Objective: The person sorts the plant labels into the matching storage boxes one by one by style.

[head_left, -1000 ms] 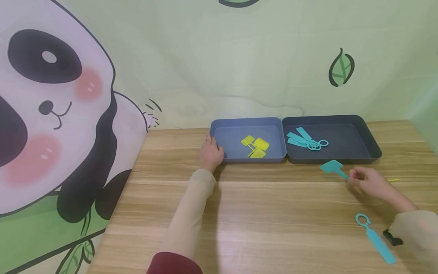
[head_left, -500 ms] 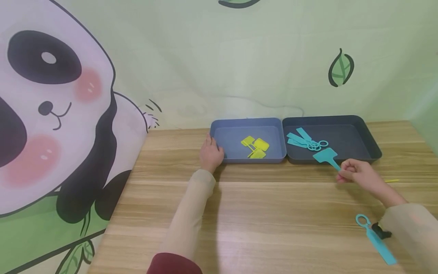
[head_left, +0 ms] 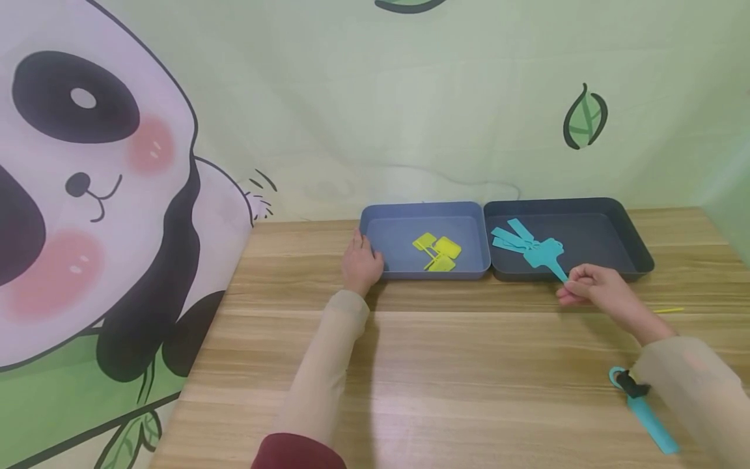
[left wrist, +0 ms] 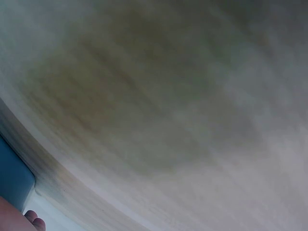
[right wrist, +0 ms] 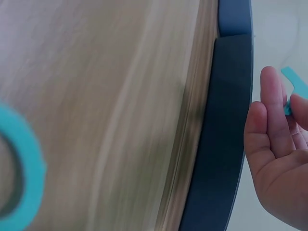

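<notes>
My right hand [head_left: 594, 290] pinches the thin stem of a teal plant label [head_left: 545, 254], whose broad head lies over the front part of the dark tray [head_left: 609, 270]. In the right wrist view, a bit of that label shows between thumb and fingers. Several teal ring-ended labels [head_left: 510, 238] lie at the tray's left, partly covered by the held one. My left hand [head_left: 361, 266] rests with extended fingers along the left end of the blue-grey tray [head_left: 389, 225]. Inside that tray lie several yellow plant labels [head_left: 448, 247].
On the wooden table [head_left: 469, 378], a teal ring-ended label [head_left: 653, 423] lies at front right, partly under a black piece [head_left: 635, 384] hanging at my right sleeve. A thin yellow strip [head_left: 670, 311] lies beyond my right wrist. Both trays stand side by side before a printed cloth backdrop [head_left: 410, 98].
My right hand has moved left and slightly away from me, carrying the teal label from in front of the dark tray to over it. The left hand has stayed put.
</notes>
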{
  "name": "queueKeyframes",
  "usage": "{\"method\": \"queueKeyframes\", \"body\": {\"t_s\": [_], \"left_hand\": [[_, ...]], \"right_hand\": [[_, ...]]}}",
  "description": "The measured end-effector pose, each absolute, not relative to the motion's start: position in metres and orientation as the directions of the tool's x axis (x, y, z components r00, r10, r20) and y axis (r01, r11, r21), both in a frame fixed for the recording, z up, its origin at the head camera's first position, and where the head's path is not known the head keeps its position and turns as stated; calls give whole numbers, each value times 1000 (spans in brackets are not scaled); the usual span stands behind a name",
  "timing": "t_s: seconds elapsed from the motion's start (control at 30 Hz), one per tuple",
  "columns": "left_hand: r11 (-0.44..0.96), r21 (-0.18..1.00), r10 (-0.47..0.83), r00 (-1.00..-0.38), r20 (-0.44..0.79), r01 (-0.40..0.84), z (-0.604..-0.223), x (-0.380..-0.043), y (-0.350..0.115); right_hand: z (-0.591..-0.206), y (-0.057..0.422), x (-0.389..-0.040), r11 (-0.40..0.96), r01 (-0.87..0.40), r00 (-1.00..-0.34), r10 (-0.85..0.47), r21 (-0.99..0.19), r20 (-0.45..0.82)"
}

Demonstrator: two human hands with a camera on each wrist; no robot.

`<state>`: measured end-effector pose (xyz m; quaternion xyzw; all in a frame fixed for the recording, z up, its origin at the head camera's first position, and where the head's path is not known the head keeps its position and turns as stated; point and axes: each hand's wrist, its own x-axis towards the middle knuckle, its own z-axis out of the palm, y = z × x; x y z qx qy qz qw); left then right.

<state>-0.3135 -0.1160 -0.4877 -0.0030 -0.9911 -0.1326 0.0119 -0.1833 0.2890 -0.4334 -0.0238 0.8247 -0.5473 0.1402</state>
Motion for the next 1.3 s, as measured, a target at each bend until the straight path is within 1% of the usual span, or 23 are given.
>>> {"method": "queueKeyframes", "body": {"t_s": [0.4,0.63,0.83,1.07,1.3], "left_hand": [[962,273,-6,-1000,22,0,-490,-314,-117],[961,277,-8,-1000,16,-4,-490,-315,-117],[961,275,-9,-1000,24,-2,-489,-313,-116],[959,284,-4,-1000,30,4,-487,-313,-116],[962,272,-6,-999,31,3,-489,-314,-116]], "right_hand": [[-434,273,-195,300,139,-951,-226,-944,-212],[-431,262,-201,331,186,-943,-205,-925,-263],[-430,256,-206,341,192,-944,-191,-920,-268],[-430,250,-213,284,221,-949,-158,-933,-273],[-430,241,-219,275,230,-953,-133,-933,-274]]}}
